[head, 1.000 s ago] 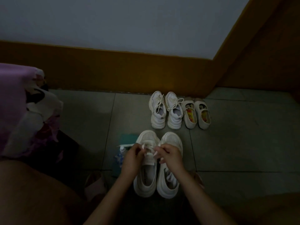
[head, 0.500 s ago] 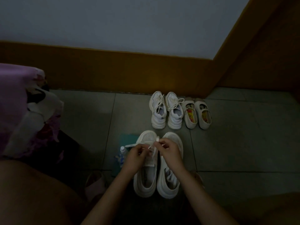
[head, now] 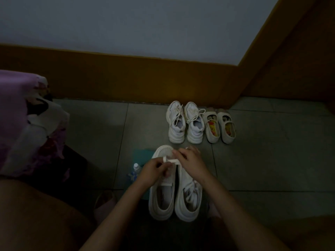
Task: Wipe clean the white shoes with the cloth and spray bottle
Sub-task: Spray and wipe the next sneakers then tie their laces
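Two white sneakers stand side by side on the tiled floor in front of me, the left shoe (head: pixel 162 198) and the right shoe (head: pixel 188 200), toes pointing away. My left hand (head: pixel 151 172) and my right hand (head: pixel 190 163) meet over the left shoe's front and pinch its white lace (head: pixel 171 160) between the fingertips. A teal cloth (head: pixel 141 154) lies on the floor just left of the shoe's toe. Beside it stands a small spray bottle (head: pixel 136 168) with a white cap, partly hidden by my left wrist.
Another pair of white laced sneakers (head: pixel 184 124) and a pair of cream slip-ons (head: pixel 220 128) stand by the brown skirting wall. Purple and white fabric (head: pixel 23 124) hangs at the left. A pink slipper (head: pixel 105 200) shows by my left forearm.
Both hands have shifted a little forward toward the shoe's toe, and the lace is now stretched between them.
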A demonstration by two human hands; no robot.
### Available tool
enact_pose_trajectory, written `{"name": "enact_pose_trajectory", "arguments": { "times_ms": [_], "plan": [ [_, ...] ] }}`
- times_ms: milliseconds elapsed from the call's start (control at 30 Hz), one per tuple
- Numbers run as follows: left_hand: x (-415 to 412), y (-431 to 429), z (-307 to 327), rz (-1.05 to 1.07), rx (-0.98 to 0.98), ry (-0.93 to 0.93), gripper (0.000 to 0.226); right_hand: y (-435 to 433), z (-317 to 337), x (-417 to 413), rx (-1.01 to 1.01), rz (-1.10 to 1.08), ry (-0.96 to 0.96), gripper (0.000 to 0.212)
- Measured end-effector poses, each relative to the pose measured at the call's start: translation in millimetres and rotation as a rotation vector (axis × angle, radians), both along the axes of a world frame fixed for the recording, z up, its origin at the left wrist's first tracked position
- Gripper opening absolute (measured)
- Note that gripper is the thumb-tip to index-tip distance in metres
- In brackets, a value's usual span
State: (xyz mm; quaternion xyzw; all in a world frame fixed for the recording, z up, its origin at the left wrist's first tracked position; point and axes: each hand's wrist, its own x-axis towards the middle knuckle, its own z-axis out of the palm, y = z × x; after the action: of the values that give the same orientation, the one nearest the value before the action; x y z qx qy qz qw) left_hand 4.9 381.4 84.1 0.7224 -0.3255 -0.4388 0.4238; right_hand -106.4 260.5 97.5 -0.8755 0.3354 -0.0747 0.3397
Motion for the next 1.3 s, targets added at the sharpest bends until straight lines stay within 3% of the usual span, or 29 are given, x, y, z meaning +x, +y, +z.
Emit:
{"name": "enact_pose_trajectory", "arguments": {
  "times_ms": [167, 233, 300, 367, 567, 667, 767, 867, 1033, 1100, 1200, 1300],
  "plan": [
    [8.6, 3.2, -5.3, 0.231, -0.004, 0.383, 0.024, -3.9, 8.3, -15.1, 0.262, 0.078, -0.042, 0.026],
    [6.8, 1.8, -4.4, 0.257, 0.017, 0.428, 0.021, 0.5, 14.3, -21.2, 0.424, 0.194, 0.04, 0.017],
    [5.7, 2.4, -6.6, 0.211, 0.033, 0.3, 0.02, 3.0, 13.9, -24.0, 0.525, 0.251, 0.134, 0.01],
    [6.5, 3.6, -8.1, 0.135, 0.012, 0.154, 0.023, 2.8, 10.1, -23.5, 0.494, 0.251, 0.168, 0.011],
    [9.1, 4.7, -14.6, 0.062, -0.006, -0.231, 0.021, 8.4, -4.5, -7.6, 0.547, -0.011, 0.038, 0.021],
    [6.0, 5.9, -15.3, 0.155, -0.018, -0.214, 0.02, 13.7, -11.6, 0.5, 0.608, -0.01, -0.025, 0.036],
    [2.1, 4.6, -8.4, 0.202, -0.071, -0.101, 0.036, 14.2, -13.5, 5.6, 0.701, -0.009, -0.119, 0.036],
    [2.0, 4.6, -7.9, 0.224, -0.101, 0.001, 0.036, 10.4, -17.9, 6.5, 0.739, 0.0, -0.137, 0.031],
    [-0.6, 9.3, -8.1, 0.278, -0.111, 0.052, 0.034, 2.6, -9.5, 4.7, 0.589, 0.086, 0.009, 0.014],
    [-1.5, 10.9, -9.1, 0.289, -0.115, 0.062, 0.033, -2.3, -7.6, 2.4, 0.367, 0.14, 0.11, 0.01],
    [-1.2, 12.1, -11.1, 0.288, -0.118, 0.076, 0.031, -13.7, -2.7, -2.6, -0.124, 0.157, 0.219, 0.013],
    [-1.4, 14.3, -10.5, 0.308, -0.114, 0.113, 0.027, -25.4, -0.5, -11.3, -0.252, 0.012, 0.261, 0.021]
  ]
}}
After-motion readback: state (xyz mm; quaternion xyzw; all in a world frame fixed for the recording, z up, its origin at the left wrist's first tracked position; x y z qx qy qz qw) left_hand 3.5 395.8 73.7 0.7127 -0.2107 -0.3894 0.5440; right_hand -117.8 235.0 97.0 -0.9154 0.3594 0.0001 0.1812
